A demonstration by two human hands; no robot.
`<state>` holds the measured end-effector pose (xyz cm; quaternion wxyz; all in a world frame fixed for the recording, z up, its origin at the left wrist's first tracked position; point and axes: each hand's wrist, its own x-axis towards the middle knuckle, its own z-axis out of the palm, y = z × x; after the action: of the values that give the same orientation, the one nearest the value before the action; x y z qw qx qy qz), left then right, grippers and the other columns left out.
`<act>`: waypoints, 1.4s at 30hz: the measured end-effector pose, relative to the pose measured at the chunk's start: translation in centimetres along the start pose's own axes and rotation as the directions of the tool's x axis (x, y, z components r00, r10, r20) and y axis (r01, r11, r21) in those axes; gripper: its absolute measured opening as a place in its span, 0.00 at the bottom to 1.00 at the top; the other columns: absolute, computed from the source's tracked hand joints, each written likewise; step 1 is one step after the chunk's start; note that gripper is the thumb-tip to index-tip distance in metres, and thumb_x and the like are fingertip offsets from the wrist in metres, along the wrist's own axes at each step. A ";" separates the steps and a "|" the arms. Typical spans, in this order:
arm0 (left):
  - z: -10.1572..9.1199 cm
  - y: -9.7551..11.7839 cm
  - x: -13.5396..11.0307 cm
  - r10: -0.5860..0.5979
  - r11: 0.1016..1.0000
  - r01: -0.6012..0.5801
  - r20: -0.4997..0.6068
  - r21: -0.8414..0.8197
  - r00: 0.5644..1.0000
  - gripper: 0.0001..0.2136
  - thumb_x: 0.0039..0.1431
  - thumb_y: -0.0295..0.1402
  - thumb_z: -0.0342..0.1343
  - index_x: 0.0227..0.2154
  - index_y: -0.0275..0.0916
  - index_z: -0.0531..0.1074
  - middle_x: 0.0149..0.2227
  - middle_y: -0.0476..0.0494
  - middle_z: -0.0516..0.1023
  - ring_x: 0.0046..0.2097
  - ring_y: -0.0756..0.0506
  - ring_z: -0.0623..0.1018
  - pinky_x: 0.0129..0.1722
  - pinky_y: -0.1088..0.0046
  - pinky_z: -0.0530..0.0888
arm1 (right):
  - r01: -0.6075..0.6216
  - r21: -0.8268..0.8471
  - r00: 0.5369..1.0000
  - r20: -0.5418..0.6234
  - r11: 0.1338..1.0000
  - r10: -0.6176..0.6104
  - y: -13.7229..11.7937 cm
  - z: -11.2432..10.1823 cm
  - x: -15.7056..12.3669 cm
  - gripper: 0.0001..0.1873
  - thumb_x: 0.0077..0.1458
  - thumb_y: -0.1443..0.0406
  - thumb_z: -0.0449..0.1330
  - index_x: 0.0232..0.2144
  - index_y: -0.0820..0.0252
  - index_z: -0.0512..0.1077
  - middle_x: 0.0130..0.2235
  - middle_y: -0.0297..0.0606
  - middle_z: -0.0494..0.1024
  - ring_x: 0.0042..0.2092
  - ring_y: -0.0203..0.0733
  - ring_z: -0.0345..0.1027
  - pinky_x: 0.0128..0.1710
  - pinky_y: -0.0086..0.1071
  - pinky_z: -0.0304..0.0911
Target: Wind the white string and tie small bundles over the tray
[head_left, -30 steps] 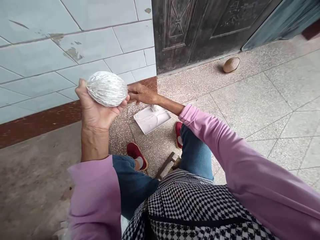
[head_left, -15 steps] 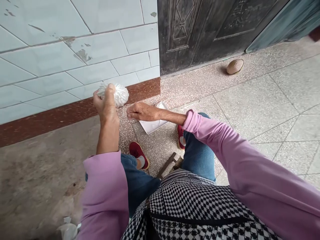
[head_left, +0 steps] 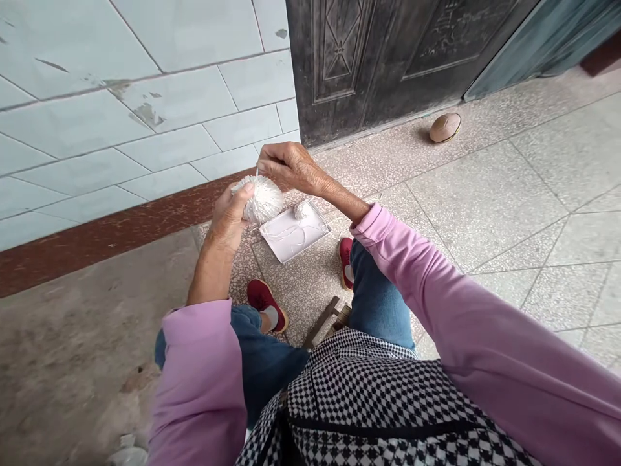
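My left hand [head_left: 228, 217] is wrapped round a white ball of string [head_left: 261, 197], held out in front of my knees. My right hand [head_left: 288, 167] is just above and to the right of the ball, fingers pinched on a thin white strand that runs up from it. Below the hands a flat white tray [head_left: 291, 233] lies on the floor with loose string and a small white clump [head_left: 301, 209] in it. Both arms wear pink sleeves.
I sit low, knees in blue jeans, red shoes [head_left: 264, 301] on the speckled floor. A tiled wall [head_left: 121, 116] with a red skirting runs on the left. A dark door [head_left: 388, 52] stands ahead, with a small brown bowl-like object [head_left: 445, 127] before it.
The ball, first held up large in my left palm, dropped lower and farther out. My right hand went down beside it and has now risen above it, pulling the strand.
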<state>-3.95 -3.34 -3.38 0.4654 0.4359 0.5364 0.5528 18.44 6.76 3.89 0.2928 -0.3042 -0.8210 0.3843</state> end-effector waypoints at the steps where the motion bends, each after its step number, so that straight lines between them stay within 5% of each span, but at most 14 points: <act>1: 0.5 0.4 -0.5 -0.044 0.996 0.045 0.017 -0.074 0.999 0.40 0.56 0.70 0.85 0.54 0.41 0.85 0.51 0.34 0.90 0.54 0.28 0.92 0.50 0.50 0.93 | -0.021 0.012 1.000 -0.015 1.000 0.021 0.2 -0.1 0.1 0.20 0.86 0.63 0.61 0.35 0.53 0.71 0.37 0.36 0.82 0.47 0.43 0.72 0.53 0.37 0.66; 5: 1.9 2.1 -1.5 -0.006 0.971 0.018 0.050 -0.239 0.999 0.43 0.54 0.75 0.84 0.56 0.44 0.88 0.60 0.29 0.92 0.66 0.20 0.91 0.57 0.44 0.95 | -0.110 0.144 0.994 -0.003 0.983 0.111 1.4 0.7 0.7 0.29 0.90 0.53 0.61 0.30 0.51 0.71 0.26 0.30 0.74 0.45 0.41 0.74 0.49 0.35 0.67; 8: 1.9 2.3 -1.2 0.018 0.972 -0.002 0.065 -0.233 0.998 0.43 0.54 0.75 0.84 0.58 0.46 0.88 0.63 0.29 0.91 0.69 0.18 0.90 0.57 0.40 0.96 | -0.161 0.286 0.987 0.031 0.945 0.159 2.3 1.9 1.1 0.30 0.93 0.54 0.61 0.31 0.52 0.68 0.26 0.25 0.64 0.39 0.37 0.67 0.41 0.32 0.63; 12: 1.8 1.5 -1.1 -0.071 0.993 0.081 0.116 -0.089 0.991 0.44 0.55 0.74 0.84 0.60 0.44 0.87 0.59 0.29 0.91 0.57 0.24 0.94 0.46 0.46 0.98 | -0.251 0.328 0.968 0.088 0.911 0.235 3.8 3.0 1.9 0.24 0.92 0.67 0.62 0.35 0.56 0.69 0.31 0.25 0.64 0.35 0.35 0.58 0.35 0.29 0.58; 17: 2.9 0.7 -1.2 -0.141 0.989 0.140 0.020 0.041 0.990 0.41 0.47 0.58 0.90 0.59 0.43 0.85 0.50 0.37 0.91 0.38 0.38 0.88 0.28 0.66 0.87 | -0.167 0.367 0.986 0.059 0.915 0.157 5.5 3.6 2.6 0.26 0.90 0.61 0.71 0.35 0.57 0.69 0.32 0.28 0.67 0.37 0.37 0.59 0.36 0.26 0.62; 25: 2.2 1.8 -0.2 -0.072 0.991 0.079 0.066 -0.109 0.995 0.41 0.48 0.61 0.87 0.57 0.43 0.81 0.53 0.31 0.88 0.57 0.24 0.92 0.51 0.40 0.96 | -0.382 0.521 0.924 0.185 0.763 0.336 5.6 3.8 2.2 0.24 0.92 0.63 0.68 0.38 0.54 0.66 0.26 0.22 0.63 0.26 0.30 0.51 0.23 0.20 0.50; 29: 2.4 2.9 -0.8 -0.043 0.991 0.051 0.061 -0.125 0.997 0.40 0.46 0.63 0.87 0.55 0.46 0.82 0.56 0.30 0.89 0.66 0.20 0.90 0.56 0.40 0.94 | -0.396 0.494 0.918 0.181 0.774 0.354 6.3 4.5 2.5 0.21 0.91 0.71 0.61 0.39 0.54 0.66 0.24 0.22 0.65 0.23 0.30 0.52 0.21 0.19 0.48; 34: 1.4 4.1 -0.1 0.007 0.971 -0.037 -0.127 -0.234 0.992 0.44 0.39 0.68 0.88 0.49 0.45 0.77 0.63 0.33 0.88 0.74 0.23 0.82 0.56 0.49 0.91 | -0.211 0.331 0.965 0.218 0.920 0.143 6.7 5.8 2.0 0.21 0.87 0.75 0.55 0.37 0.56 0.67 0.25 0.24 0.66 0.25 0.31 0.55 0.25 0.23 0.49; 39: -1.2 3.1 1.9 0.030 0.997 -0.059 -0.399 -0.059 0.916 0.49 0.32 0.63 0.90 0.50 0.45 0.73 0.53 0.45 0.83 0.55 0.38 0.81 0.52 0.59 0.84 | 0.081 0.355 0.900 0.376 0.931 -0.221 3.7 6.4 -0.7 0.14 0.90 0.62 0.64 0.44 0.59 0.73 0.31 0.25 0.66 0.31 0.33 0.55 0.32 0.28 0.51; 42: -2.9 1.9 2.4 0.090 0.985 -0.034 -0.332 0.170 0.939 0.49 0.36 0.67 0.89 0.50 0.43 0.71 0.49 0.46 0.81 0.50 0.41 0.78 0.51 0.61 0.80 | 0.135 0.443 0.892 0.335 0.886 -0.304 1.9 5.1 -1.5 0.21 0.94 0.52 0.63 0.47 0.58 0.73 0.32 0.24 0.63 0.34 0.34 0.53 0.35 0.29 0.50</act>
<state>-7.34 -1.50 -1.66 0.3116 0.3873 0.6375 0.5886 16.31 4.32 -0.69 0.2204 -0.0554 -0.7940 0.5639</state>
